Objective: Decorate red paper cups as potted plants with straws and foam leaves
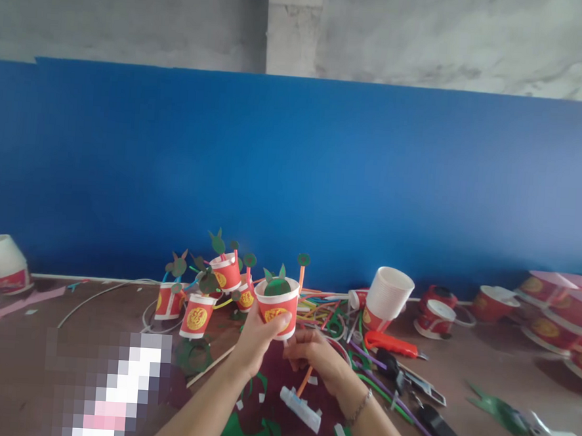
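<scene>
My left hand [260,338] is wrapped round a red and white paper cup [290,308] with a yellow emblem. A green paper cutout with pointed ears [277,287] shows at the cup's rim. Just under the cup's base, my right hand [315,354] is closed in a pinch; what its fingers hold is hidden. An orange straw topped by a green paper disc [303,260] rises behind the cup's right side; whether it is attached cannot be told. Below my hands lie a white tube [300,409], another orange straw [304,381] and green paper scraps [251,432].
Several decorated cups [197,315] stand behind on the left. Loose coloured straws [322,303] lie behind my hands. To the right are stacked cups [389,296], an orange cutter [390,344], keys with a black fob [440,432] and green scissors [501,412]. A blue panel [293,179] backs the table.
</scene>
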The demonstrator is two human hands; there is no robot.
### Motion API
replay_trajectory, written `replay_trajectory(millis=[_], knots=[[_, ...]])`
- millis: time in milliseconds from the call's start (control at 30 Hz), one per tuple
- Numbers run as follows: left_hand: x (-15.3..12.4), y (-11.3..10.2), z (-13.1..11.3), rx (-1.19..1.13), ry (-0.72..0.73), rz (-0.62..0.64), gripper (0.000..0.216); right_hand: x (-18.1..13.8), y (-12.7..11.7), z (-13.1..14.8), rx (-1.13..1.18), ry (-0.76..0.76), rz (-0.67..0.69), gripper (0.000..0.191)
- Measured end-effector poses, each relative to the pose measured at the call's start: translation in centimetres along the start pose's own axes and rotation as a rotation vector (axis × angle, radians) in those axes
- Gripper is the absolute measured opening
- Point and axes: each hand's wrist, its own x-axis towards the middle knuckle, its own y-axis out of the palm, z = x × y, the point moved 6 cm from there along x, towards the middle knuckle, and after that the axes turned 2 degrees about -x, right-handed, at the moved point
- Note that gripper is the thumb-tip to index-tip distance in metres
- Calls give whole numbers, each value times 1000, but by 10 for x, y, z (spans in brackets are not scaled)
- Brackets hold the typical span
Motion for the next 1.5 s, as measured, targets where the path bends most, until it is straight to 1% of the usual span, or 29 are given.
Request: replay_trajectory(millis=[100,267,333,467,567,700,833,900,1033,1167,1267,1367,1500], knots=[[-1,1,2,0,-14,4,47,-2,3,3,27,-17,5,11],[-4,3,16,-9,-121,-21,40,-10,8,16,203,-146,-33,15],[-5,4,18,-33,-142,-31,41,-12,9,18,234,-142,-54,16],[-5,6,15,-58,-155,-33,44,-15,11,22,246,-153,-47,20],[-4,6,10,-74,-133,-1,46,-15,9,24,227,-171,-40,17],[-1,4,-1,-100,-34,50,49,-14,9,24,169,-160,0,10],[1,-1,-10,-81,16,19,53,-10,7,15,74,-69,10,6],[2,-3,-13,-66,27,-3,52,-8,4,10,19,-26,9,8],[2,-3,-18,-60,32,-9,51,-5,1,5,-36,-18,26,9],[2,-2,-16,-67,23,-17,51,-6,3,8,-12,-26,27,9],[1,0,-8,-83,-18,-13,50,-10,9,16,65,-93,26,10],[-1,4,0,-102,-63,-3,50,-13,11,22,127,-156,12,15],[-2,6,1,-116,-49,12,46,-15,12,23,143,-168,14,18]])
